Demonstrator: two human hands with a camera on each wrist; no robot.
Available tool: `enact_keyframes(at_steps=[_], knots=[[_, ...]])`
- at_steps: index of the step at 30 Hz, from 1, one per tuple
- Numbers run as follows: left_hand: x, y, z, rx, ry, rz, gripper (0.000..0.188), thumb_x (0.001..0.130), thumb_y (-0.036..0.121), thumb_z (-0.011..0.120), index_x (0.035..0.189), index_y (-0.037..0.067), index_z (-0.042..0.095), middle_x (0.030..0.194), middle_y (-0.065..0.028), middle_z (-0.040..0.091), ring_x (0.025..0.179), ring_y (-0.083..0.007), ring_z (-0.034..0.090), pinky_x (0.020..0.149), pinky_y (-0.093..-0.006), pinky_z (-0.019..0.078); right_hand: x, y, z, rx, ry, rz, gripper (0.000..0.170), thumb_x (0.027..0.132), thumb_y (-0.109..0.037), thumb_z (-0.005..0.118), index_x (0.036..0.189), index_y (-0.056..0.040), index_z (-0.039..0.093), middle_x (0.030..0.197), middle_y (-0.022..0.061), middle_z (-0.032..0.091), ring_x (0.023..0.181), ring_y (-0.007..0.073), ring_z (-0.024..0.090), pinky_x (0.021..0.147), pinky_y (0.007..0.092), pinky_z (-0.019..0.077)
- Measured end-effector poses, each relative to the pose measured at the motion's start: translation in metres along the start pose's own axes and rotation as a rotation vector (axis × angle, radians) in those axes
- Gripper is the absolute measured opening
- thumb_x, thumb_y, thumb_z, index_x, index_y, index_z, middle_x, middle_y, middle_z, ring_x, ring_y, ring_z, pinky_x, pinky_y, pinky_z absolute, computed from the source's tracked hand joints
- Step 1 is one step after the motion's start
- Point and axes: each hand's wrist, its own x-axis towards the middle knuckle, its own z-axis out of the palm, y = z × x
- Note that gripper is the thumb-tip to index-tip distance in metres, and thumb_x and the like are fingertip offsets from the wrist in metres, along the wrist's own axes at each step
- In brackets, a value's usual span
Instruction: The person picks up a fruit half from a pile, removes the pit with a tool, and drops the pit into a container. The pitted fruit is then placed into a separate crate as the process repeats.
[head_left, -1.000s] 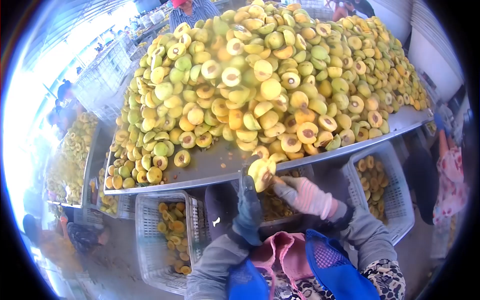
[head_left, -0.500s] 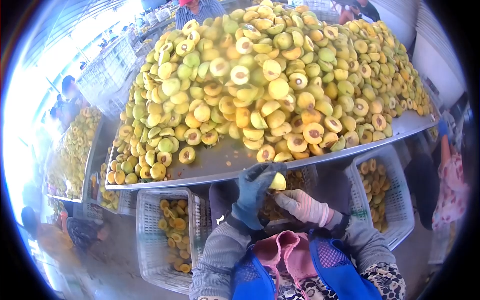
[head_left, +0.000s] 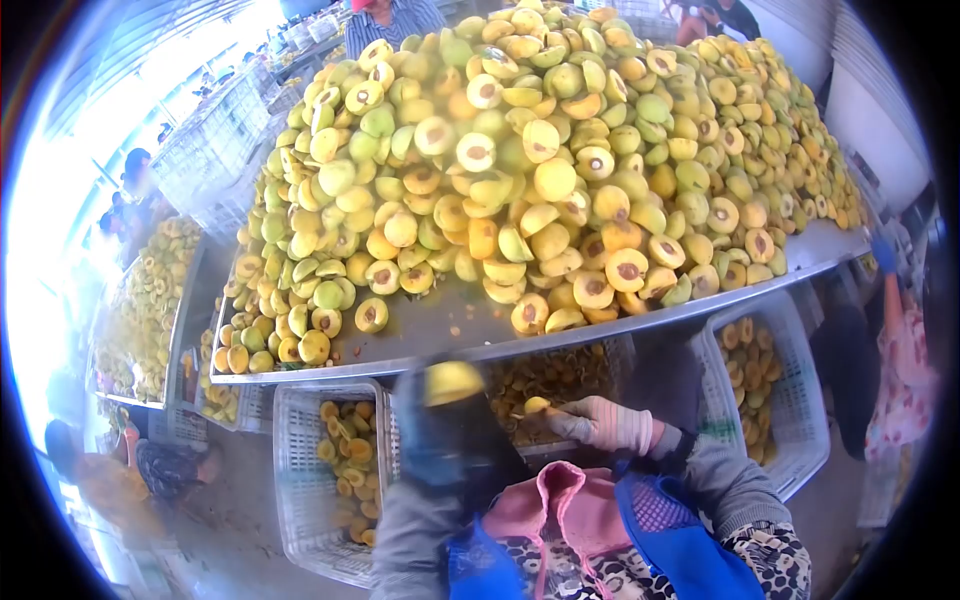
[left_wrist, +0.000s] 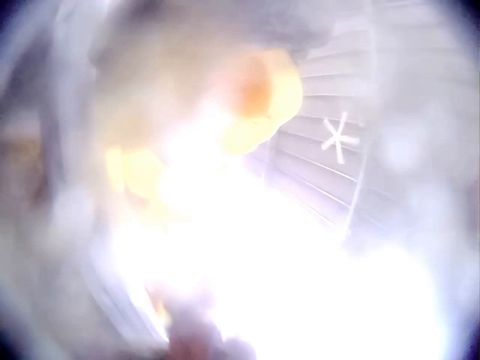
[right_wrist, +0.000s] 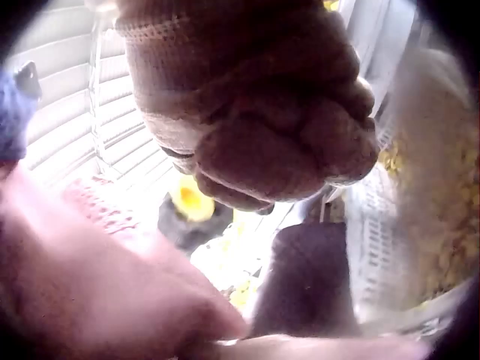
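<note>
My left hand (head_left: 440,425), in a dark blue-grey glove, is blurred left of centre, in front of the table edge. It grips a yellow peach half (head_left: 455,383); the glare-filled left wrist view shows yellow peach flesh (left_wrist: 274,94) with an orange hollow. My right hand (head_left: 612,425), in a pale glove with pink stripes, is curled around a slim tool, mostly hidden in the fist. At the tool's tip shows a small round yellow-brown piece (head_left: 537,405). In the right wrist view the fingers (right_wrist: 262,161) are folded tight, with a yellow half (right_wrist: 193,199) in a dark glove beyond.
A metal table (head_left: 430,335) carries a tall heap of peach halves (head_left: 560,180). A crate (head_left: 570,385) with brownish scraps sits beneath its edge. Crates of halves stand to the left (head_left: 290,470) and right (head_left: 800,400). Other people are at the far side and right.
My hands came together at the peach, then parted. The left hand has swung left with the peach half; the right stays near its place, a yellow-brown piece now showing at the tool's tip.
</note>
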Motion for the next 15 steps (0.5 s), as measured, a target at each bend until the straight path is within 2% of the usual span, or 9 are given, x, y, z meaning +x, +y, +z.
enact_keyframes(at_steps=[1,2,3,5,6,8,10,12,15], knots=[[0.003,0.015,-0.029,0.100,0.107,0.079,0.032,0.096,0.028,0.061,0.108,-0.002,0.065,0.100,-0.0101,0.067,0.089,-0.0201,0.066,0.078,-0.0333,0.0555,0.005,0.010,-0.008,-0.114,0.031,0.012,0.056,0.099,-0.051,0.048,0.127,-0.0057,0.063,0.112,0.0197,0.069,0.109,0.0243,0.064,0.095,0.0331,0.0465],[0.001,0.035,-0.076,0.428,0.233,0.054,0.029,0.092,0.024,0.066,0.106,-0.001,0.066,0.098,-0.0098,0.067,0.089,-0.0217,0.067,0.077,-0.0338,0.0553,0.012,0.028,-0.016,-0.443,0.098,0.107,0.056,0.096,-0.053,0.049,0.127,-0.0078,0.062,0.110,0.0235,0.068,0.106,0.0335,0.065,0.092,0.0378,0.0485],[0.000,0.048,-0.109,0.759,0.353,0.025,0.027,0.088,0.020,0.072,0.103,-0.001,0.067,0.096,-0.0094,0.068,0.088,-0.0233,0.067,0.076,-0.0343,0.0551,0.015,0.043,-0.020,-0.546,0.131,0.160,0.055,0.096,-0.053,0.050,0.126,-0.0089,0.062,0.109,0.0228,0.068,0.105,0.0350,0.065,0.090,0.0394,0.0490],[0.004,0.041,-0.135,1.316,0.430,0.291,0.031,0.082,0.017,0.077,0.105,0.000,0.067,0.095,-0.0105,0.068,0.086,-0.0257,0.067,0.076,-0.0359,0.0548,0.016,0.066,-0.031,-0.768,0.189,0.276,0.051,0.094,-0.051,0.052,0.125,-0.0112,0.061,0.107,0.0215,0.069,0.102,0.0380,0.064,0.087,0.0428,0.0500],[0.008,0.044,-0.123,1.591,0.455,0.431,0.033,0.079,0.015,0.079,0.106,0.000,0.067,0.095,-0.0111,0.069,0.086,-0.0270,0.067,0.076,-0.0367,0.0547,0.016,0.067,-0.035,-0.764,0.253,0.236,0.046,0.093,-0.047,0.053,0.124,-0.0131,0.059,0.102,0.0187,0.070,0.098,0.0376,0.066,0.083,0.0454,0.0508],[0.033,0.019,-0.051,1.502,0.166,0.578,0.035,0.080,0.026,0.077,0.105,0.004,0.068,0.096,-0.0134,0.068,0.084,-0.0312,0.066,0.078,-0.0407,0.0537,0.011,0.057,-0.037,-0.728,0.321,0.205,0.045,0.094,-0.047,0.053,0.124,-0.0137,0.058,0.101,0.0188,0.070,0.097,0.0368,0.066,0.082,0.0452,0.0509],[0.065,-0.018,0.008,1.655,-0.232,0.540,0.034,0.085,0.035,0.070,0.103,0.007,0.067,0.096,-0.0136,0.068,0.086,-0.0338,0.066,0.079,-0.0444,0.0524,0.007,0.043,-0.036,-0.690,0.354,0.131,0.044,0.094,-0.046,0.054,0.124,-0.0142,0.058,0.099,0.0189,0.070,0.096,0.0362,0.067,0.081,0.0450,0.0511],[0.093,-0.053,0.054,1.575,-0.381,0.361,0.044,0.081,0.029,0.073,0.115,0.004,0.063,0.094,-0.0206,0.069,0.089,-0.0402,0.066,0.078,-0.0446,0.0528,0.006,0.038,-0.030,-0.644,0.336,0.015,0.043,0.094,-0.045,0.055,0.124,-0.0147,0.058,0.098,0.0190,0.070,0.094,0.0357,0.067,0.080,0.0447,0.0515],[0.114,-0.073,0.090,1.632,-0.397,0.060,0.051,0.079,0.034,0.072,0.122,0.008,0.060,0.097,-0.0189,0.069,0.093,-0.0394,0.066,0.081,-0.0474,0.0516,0.008,0.042,-0.023,-0.655,0.326,0.190,0.042,0.094,-0.045,0.056,0.123,-0.0151,0.058,0.097,0.0173,0.071,0.091,0.0358,0.068,0.079,0.0440,0.0519]])
